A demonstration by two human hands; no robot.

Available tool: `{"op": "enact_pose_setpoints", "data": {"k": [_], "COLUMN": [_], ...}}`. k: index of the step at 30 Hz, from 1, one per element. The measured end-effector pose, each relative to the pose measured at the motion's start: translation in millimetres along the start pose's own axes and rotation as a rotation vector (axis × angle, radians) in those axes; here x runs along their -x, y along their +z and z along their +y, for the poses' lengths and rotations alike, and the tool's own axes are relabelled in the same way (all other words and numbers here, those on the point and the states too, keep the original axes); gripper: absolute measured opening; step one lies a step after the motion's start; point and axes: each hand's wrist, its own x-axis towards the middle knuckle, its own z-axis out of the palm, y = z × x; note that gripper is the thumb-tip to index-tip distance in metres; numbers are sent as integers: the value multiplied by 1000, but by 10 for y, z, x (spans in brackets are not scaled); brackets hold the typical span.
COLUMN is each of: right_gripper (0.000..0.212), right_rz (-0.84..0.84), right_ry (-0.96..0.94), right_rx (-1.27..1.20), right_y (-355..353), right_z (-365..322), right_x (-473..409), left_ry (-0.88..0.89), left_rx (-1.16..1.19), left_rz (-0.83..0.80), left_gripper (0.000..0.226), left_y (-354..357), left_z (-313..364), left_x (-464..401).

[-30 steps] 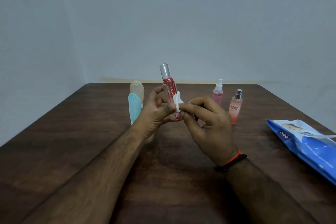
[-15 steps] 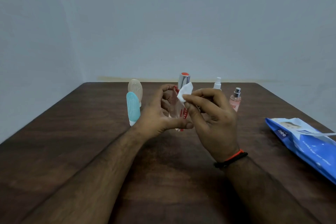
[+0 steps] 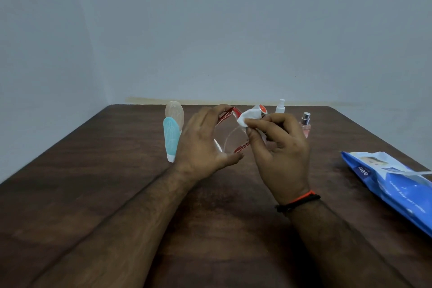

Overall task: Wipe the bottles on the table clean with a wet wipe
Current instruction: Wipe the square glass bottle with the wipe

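**Both hands on the red bottle, wipe at the cap end**

Your left hand [image 3: 205, 140] is curled around the red-patterned clear bottle [image 3: 231, 133], fingers over its upper side and thumb under its lower end. The grip is partly closed: there is a visible gap between palm and bottle. Your right hand [image 3: 278, 145] has its fingers bent and pinches a bunched white wet wipe [image 3: 249, 117] between thumb and fingertips, pressing it against the bottle just below the silver cap [image 3: 261, 110].

The bottle is held above the table [image 3: 93, 170], near the middle of the far half. Its outline is blurred, so only the general lie can be reported: the long axis is tilted, with the cap end up, away from you and to your right, and the base end down towards your left thumb. The red disc on the cap's top faces the camera.

Standing near the far edge: a teal squeeze tube [image 3: 171, 138] on its white cap, just left of your left hand, with a beige squeeze tube [image 3: 174, 111] directly behind it; a white-topped spray bottle [image 3: 280, 106] and a pink spray bottle [image 3: 305, 124], both partly hidden behind your right hand.

A blue wet-wipe pack [image 3: 395, 184] lies flat at the right edge, its flap lifted. Your right wrist carries a red and black band [image 3: 299, 201].
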Motion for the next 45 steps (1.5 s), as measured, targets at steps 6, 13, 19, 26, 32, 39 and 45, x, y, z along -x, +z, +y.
{"op": "enact_pose_setpoints", "data": {"k": [6, 13, 19, 26, 32, 39, 45], "right_gripper": [18, 15, 15, 11, 13, 10, 10], "right_rz": [-72, -125, -194, -267, 122, 132, 91], "right_ry": [284, 545, 640, 799, 887, 877, 837], "right_rx": [-237, -424, -337, -147, -118, -98, -97], "right_y": [-18, 4, 28, 106, 15, 12, -4], "right_z": [0, 29, 152, 310, 359, 324, 292], "right_x": [-29, -48, -27, 23, -78, -68, -68], "left_ry": [-115, -321, -460, -618, -672, -760, -805], "left_rx": [125, 494, 817, 761, 182, -141, -196], "left_rz": [-60, -309, -464, -242, -60, -5, 8], "left_gripper": [95, 92, 89, 89, 105, 107, 108], "left_y": [-41, -75, -20, 38, 259, 639, 799], "left_z": [23, 83, 54, 45, 253, 342, 368], "left_x": [19, 58, 60, 24, -91, -221, -321]}}
